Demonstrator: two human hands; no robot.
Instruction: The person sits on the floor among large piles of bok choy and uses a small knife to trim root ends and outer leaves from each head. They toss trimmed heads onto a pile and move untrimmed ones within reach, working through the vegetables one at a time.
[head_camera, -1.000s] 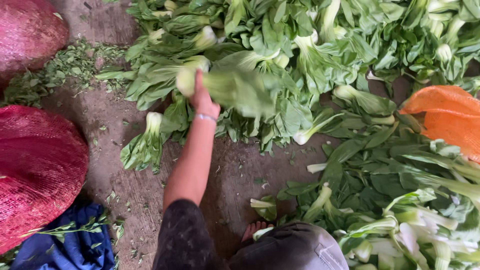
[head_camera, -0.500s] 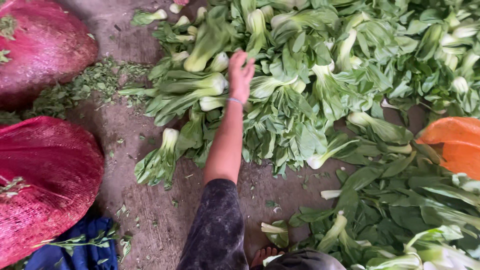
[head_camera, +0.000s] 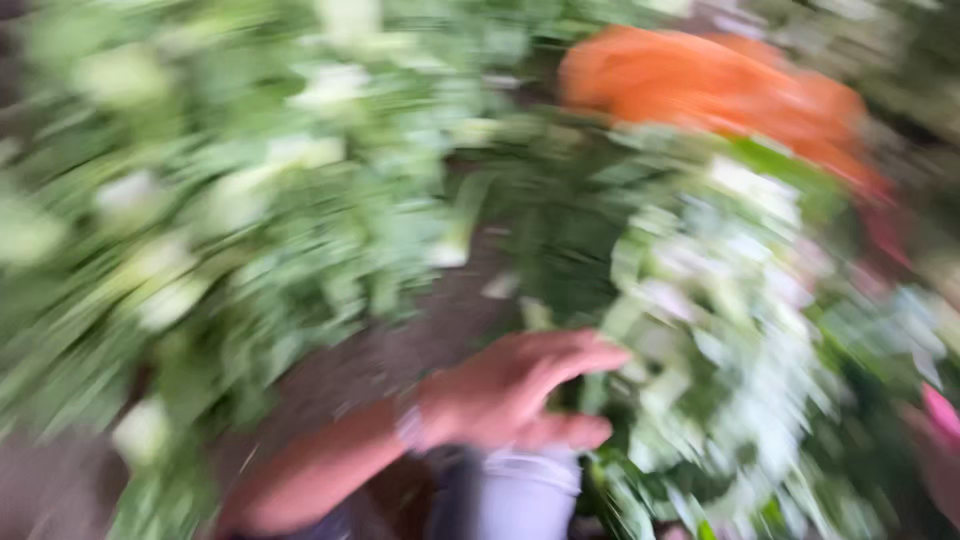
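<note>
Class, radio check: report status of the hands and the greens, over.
Left hand open, fingers spread, reaching toward leafy greens; nothing gripped. Right hand not in view. Picture heavily blurred. Orange sack lies beyond the greens, not in the way.

One hand (head_camera: 510, 395), one orange sack (head_camera: 720, 90), leafy greens (head_camera: 250, 200) too blurred to count

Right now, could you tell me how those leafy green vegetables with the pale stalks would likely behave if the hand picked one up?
The leafy greens would probably flop at the leaf end, since they look thin and broad, though the picture is badly blurred. The pale stalks seem thicker, so likely stiffer and easier to grip. Lying in loose heaps by the hand, neighbours may drag along.
</note>
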